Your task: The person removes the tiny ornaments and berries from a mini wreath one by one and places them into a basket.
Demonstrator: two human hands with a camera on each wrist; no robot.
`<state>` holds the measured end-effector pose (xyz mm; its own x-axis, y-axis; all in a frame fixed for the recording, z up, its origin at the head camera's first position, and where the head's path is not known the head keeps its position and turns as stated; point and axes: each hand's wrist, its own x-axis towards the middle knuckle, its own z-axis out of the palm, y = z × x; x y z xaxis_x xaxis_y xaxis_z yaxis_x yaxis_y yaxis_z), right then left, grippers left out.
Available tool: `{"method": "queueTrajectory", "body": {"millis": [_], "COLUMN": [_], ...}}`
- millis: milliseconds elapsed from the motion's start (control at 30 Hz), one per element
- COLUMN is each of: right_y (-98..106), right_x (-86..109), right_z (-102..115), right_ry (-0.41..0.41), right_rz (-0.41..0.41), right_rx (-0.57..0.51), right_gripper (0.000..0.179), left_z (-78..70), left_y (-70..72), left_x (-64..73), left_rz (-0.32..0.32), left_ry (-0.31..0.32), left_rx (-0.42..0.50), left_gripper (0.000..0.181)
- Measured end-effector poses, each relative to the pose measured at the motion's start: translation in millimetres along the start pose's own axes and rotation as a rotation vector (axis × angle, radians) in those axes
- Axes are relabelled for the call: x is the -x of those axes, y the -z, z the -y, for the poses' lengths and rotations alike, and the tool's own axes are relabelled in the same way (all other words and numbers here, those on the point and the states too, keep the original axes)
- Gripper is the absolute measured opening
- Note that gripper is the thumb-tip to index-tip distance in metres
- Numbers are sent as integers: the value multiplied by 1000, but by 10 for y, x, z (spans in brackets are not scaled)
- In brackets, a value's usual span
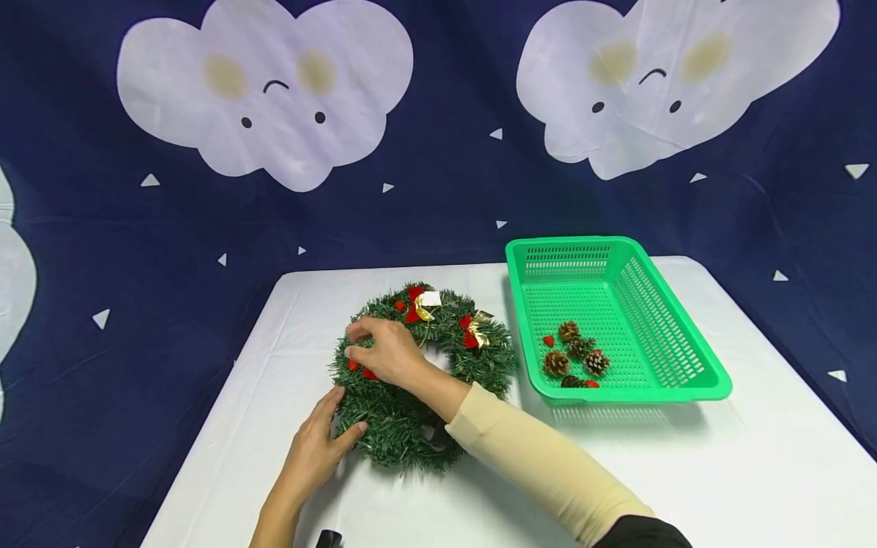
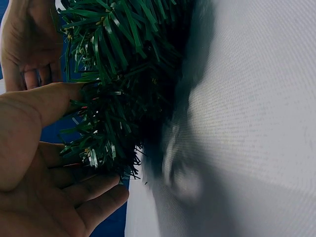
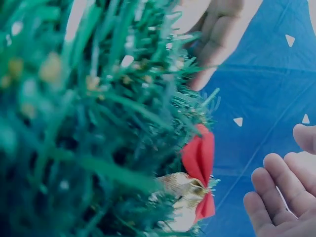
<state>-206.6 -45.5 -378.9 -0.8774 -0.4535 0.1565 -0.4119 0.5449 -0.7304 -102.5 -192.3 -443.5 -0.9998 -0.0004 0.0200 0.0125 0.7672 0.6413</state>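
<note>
A green tinsel wreath (image 1: 483,373) lies on the white table. My left hand (image 1: 317,445) grips its near left edge, thumb on top of the greenery and fingers along the outer side, as the left wrist view shows. Over the wreath's left side hovers my right hand (image 1: 387,352), its fingers loosely bent. Below it a red bow (image 1: 370,374) partly shows. In the right wrist view this hand (image 3: 289,197) stands apart from a red and gold bow (image 3: 200,158), holding nothing. Two more red and gold bows (image 1: 414,304) sit on the far and right parts.
A green plastic basket (image 1: 637,335) stands right of the wreath. It holds several pine cones (image 1: 556,363) and small red pieces (image 1: 549,341). A black object (image 1: 329,539) lies at the near table edge. Behind hangs a dark blue cloth with white clouds (image 1: 274,84).
</note>
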Motion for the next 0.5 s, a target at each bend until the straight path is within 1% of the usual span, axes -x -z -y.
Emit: {"method": "queueTrajectory", "body": {"millis": [167,500], "right_y": [-84,-204], "right_x": [-12,-58], "right_z": [-28,-80], "right_ry": [-3,45], "right_rz": [16,3], "right_rx": [45,124], "right_gripper": [31,30], "left_z": [0,0], "left_y": [-4,-2], "left_x": [-1,3], "left_rz": [-3,1], "left_ry": [0,7], "left_rx": [4,-5], "left_gripper": [74,74]}}
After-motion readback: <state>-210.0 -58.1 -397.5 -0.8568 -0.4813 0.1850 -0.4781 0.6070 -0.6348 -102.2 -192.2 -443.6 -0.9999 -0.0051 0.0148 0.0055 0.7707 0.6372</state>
